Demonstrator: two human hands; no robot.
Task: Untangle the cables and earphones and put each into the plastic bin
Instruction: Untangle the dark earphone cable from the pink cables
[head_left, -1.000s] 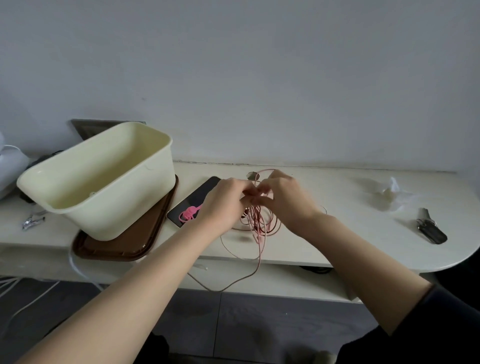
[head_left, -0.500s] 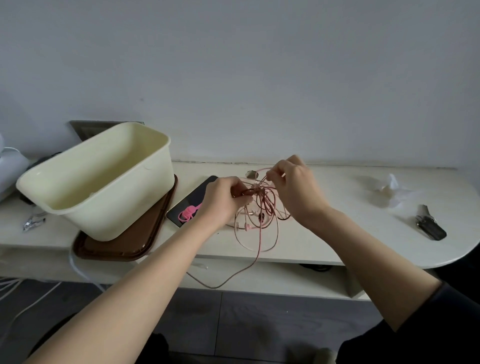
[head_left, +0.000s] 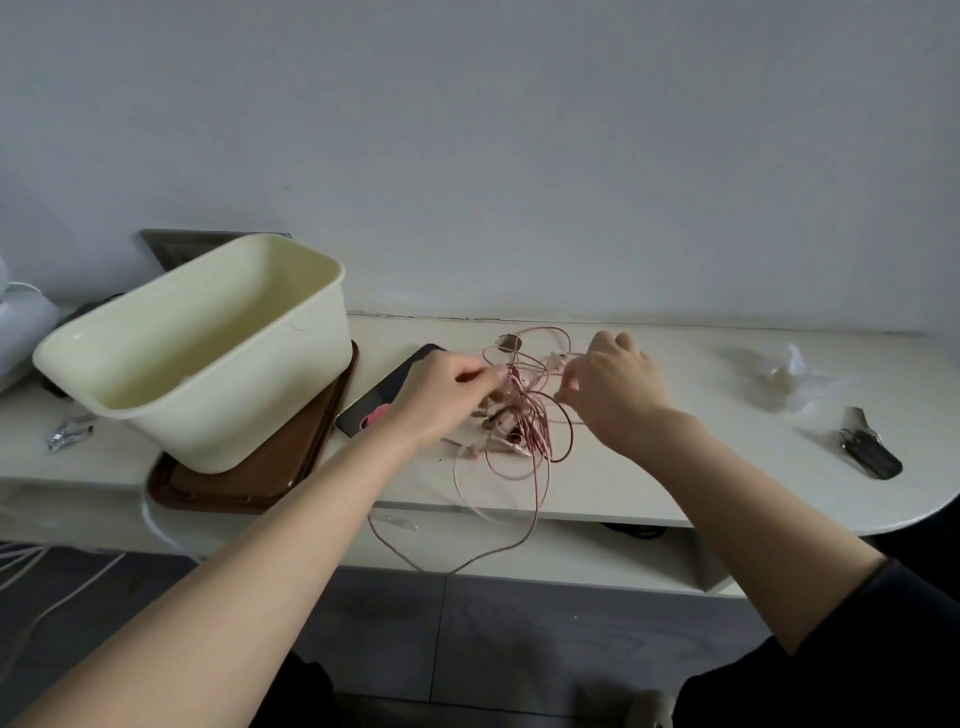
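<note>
The plastic bin (head_left: 234, 405) sits at middle left of the frame, tipped on a brown tray (head_left: 244, 488), mouth open toward the work, with no cable visible inside it. Just right of it lies a dark phone (head_left: 387, 389), partly under the left hand (head_left: 441, 400), whose thumb and fingertips pinch the knotted core of the pink tangle (head_left: 524, 426) at frame centre. The tangle rests on the table (head_left: 675, 467), one long loop drooping over the front edge toward lower centre. Right of it, the right hand (head_left: 613, 389) has its fingers curled and seems to nip one loop of the tangle (motion blur hides the exact contact).

To do this well, the left hand should hold the knot as an anchor while the right draws its loop outward gently. Yanking would likely cinch the knot. It is better to find a free plug end and feed it back through.
</note>
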